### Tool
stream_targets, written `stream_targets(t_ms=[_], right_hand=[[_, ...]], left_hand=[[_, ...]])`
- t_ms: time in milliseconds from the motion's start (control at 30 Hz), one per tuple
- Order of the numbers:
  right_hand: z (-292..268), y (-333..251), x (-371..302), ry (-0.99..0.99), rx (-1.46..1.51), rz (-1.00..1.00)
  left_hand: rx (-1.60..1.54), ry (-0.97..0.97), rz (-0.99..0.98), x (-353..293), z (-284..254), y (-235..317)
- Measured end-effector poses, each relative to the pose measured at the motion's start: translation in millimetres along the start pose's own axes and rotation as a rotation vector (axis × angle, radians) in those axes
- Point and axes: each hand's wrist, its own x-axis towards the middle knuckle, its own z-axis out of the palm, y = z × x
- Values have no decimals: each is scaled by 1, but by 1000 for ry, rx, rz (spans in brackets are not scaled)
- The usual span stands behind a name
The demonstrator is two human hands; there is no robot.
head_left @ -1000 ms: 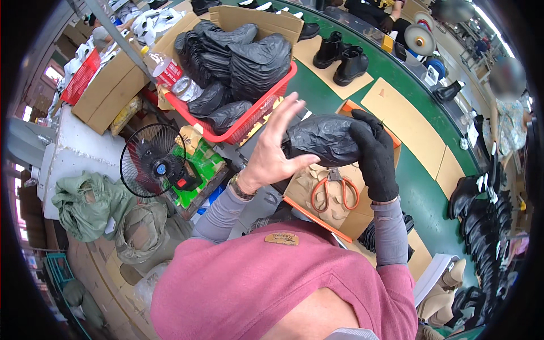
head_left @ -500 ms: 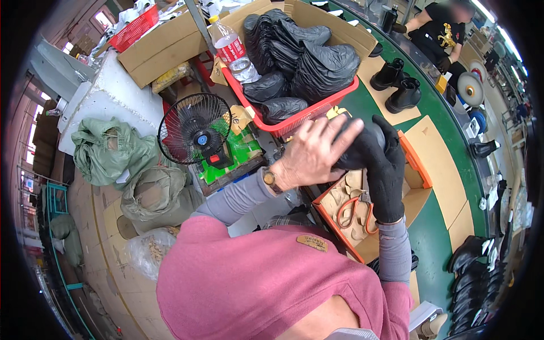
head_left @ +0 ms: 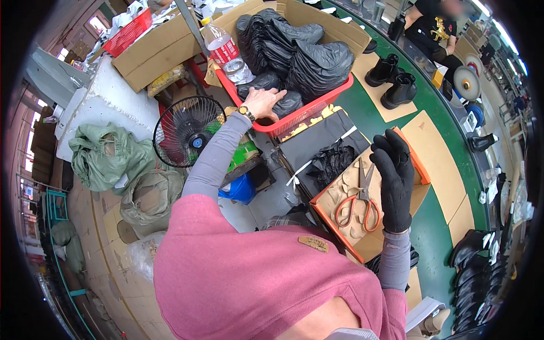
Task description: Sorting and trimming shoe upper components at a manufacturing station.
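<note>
My bare left hand point(head_left: 263, 105) is at the near edge of a red plastic basket point(head_left: 303, 118). Its thumb and fingers straddle one end of a black plastic-wrapped bundle point(head_left: 290, 103); the palm hides part of that end. Several larger black bundles point(head_left: 320, 65) fill the basket behind it. To the right, my right hand point(head_left: 394, 178) in a black knit glove is raised with nothing in it, fingers extended upward. Beside it, orange-handled scissors point(head_left: 361, 195) rest on beige scraps in an orange-edged carton point(head_left: 354, 247). Crumpled black plastic point(head_left: 334, 165) lies on a dark flat surface point(head_left: 303, 148) behind the carton.
A plastic bottle point(head_left: 224, 48) stands in the basket's left corner. Left of my arm is a black fan point(head_left: 190, 130), with green sacks point(head_left: 110, 150) on the floor. Black boots point(head_left: 398, 90) stand on cardboard on the green bench point(head_left: 436, 224). A co-worker point(head_left: 436, 28) sits across it.
My hands have parted from the dark object they held together. The left has moved up and left to the basket; the right has stayed near the carton, exposing scissors and black plastic.
</note>
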Motion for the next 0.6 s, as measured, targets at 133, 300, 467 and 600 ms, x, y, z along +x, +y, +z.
stream_targets(t_ms=[133,300,467,600], right_hand=[[-8,5,-3,13,2,9],[-12,11,-7,6,-29,-2],[-14,12,-12,13,-110,33],[-29,14,-18,15,-134,-18]], left_hand=[[75,-37,25,8,12,3],[131,58,-46,1,31,16],[62,40,-182,4,38,18],[-80,-90,-55,22,29,-6]])
